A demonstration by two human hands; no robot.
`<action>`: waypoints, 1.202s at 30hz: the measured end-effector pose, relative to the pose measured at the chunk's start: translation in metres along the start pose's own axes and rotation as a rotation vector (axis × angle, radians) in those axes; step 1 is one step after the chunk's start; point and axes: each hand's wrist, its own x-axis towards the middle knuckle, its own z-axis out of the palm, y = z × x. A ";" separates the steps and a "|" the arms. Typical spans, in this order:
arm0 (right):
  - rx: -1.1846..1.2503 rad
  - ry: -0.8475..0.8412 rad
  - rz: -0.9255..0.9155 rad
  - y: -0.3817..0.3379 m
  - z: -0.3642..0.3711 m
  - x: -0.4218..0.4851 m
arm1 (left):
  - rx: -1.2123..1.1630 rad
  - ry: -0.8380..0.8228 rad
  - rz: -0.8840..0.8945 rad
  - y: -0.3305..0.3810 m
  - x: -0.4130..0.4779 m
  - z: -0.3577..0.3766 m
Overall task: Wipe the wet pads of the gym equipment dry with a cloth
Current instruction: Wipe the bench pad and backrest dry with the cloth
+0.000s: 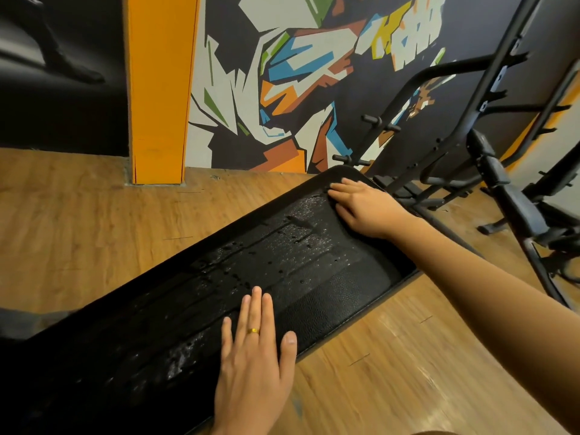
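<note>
We've got both hands flat on the long black pad (314,271), which runs diagonally from near left to far right above the wood floor (78,230). The left hand (254,350), w/ a gold ring (253,330), lies at the pad's near edge. Its fingers are straight and close together, thumb out to the right, prob. to steady us or feel how wet the pad is. The right hand (361,205) reaches to the far right end, fingers spread and pressed onto the pad, arm stretched across from the right. Neither hand holds anything.

No cloth in view, so as far as we can tell the actual wiping isn't under way. Water (317,243) sits in beads & streaks down the middle and far part of the pad. The strip along its right edge looks matte, i.e. drier. We judge most of the job is yet to do: cloth in hand first, then strokes along the length. Another black equipment frame (502,183) stands far right, by the painted wall (298,73).
</note>
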 end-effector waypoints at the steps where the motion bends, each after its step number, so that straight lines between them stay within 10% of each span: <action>1: 0.014 -0.004 0.005 -0.005 -0.001 0.014 | -0.002 -0.006 0.001 0.000 0.000 -0.001; 36: -0.043 0.340 0.208 -0.083 0.037 -0.131 | -0.113 -0.082 0.151 -0.032 0.005 -0.020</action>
